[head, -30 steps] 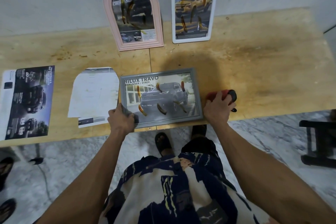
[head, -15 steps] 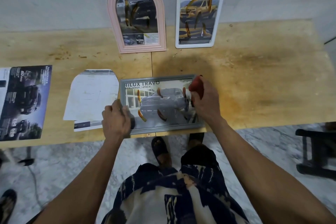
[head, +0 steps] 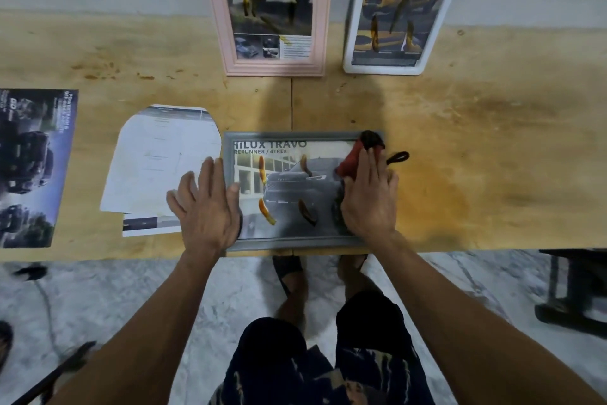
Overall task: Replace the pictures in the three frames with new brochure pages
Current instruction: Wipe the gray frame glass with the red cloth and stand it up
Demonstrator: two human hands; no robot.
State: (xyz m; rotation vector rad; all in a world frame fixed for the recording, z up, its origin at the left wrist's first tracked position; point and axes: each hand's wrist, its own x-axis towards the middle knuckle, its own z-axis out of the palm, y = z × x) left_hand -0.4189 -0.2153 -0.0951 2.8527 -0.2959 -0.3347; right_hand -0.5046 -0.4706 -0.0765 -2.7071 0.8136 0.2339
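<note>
**Third frame filled, getting a wipe**

I see all three frames holding brochure pages. The pink arched frame (head: 267, 10) and white frame (head: 405, 8) lean at the tabletop's (head: 492, 141) far edge. The grey frame (head: 295, 191) lies at the near edge: my left hand (head: 207, 204) presses it flat, fingers straight, while my right hand (head: 369, 197) grips a red cloth (head: 353, 161). I judge only standing it up remains.

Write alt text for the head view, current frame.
A person's left hand presses flat on the left edge of a grey picture frame lying on a wooden table, while the right hand holds a red cloth on its glass. A pink arched frame and a white frame lean against the wall behind.
</note>
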